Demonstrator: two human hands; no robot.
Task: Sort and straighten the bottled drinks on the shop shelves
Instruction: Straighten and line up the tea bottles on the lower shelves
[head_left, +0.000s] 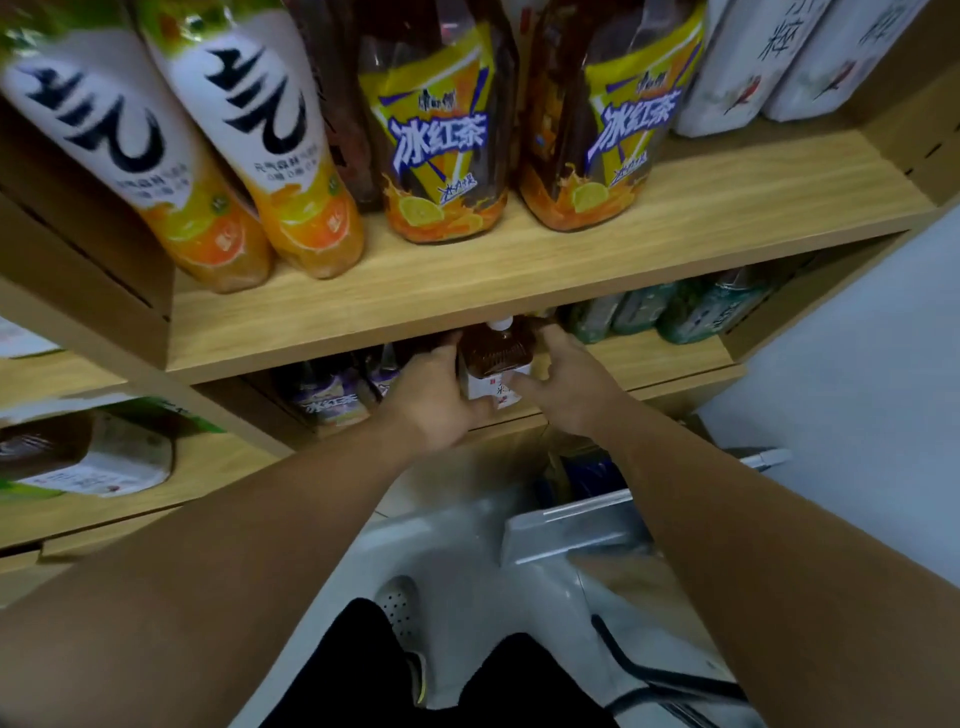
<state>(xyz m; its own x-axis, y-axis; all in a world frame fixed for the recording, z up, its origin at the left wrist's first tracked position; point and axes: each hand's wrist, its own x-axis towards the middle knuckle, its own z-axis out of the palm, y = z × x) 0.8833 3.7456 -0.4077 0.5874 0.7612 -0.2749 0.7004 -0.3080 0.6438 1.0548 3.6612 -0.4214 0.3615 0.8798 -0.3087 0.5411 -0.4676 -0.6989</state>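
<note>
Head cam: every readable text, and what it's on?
"冰红茶": left yellow-label bottle.
"冰红茶": right yellow-label bottle.
"气": left orange bottle.
"气": right orange bottle.
"冰红茶", faint: purple-label bottle.
Too blurred to read: small print on all of them, the white-label bottles, the brown tea bottle label.

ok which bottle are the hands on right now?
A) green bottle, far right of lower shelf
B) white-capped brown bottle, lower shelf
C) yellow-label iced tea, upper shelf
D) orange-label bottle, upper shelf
B: the left hand and right hand hold the white-capped brown bottle from either side on the lower shelf; neither hand is on an upper-shelf bottle.
</note>
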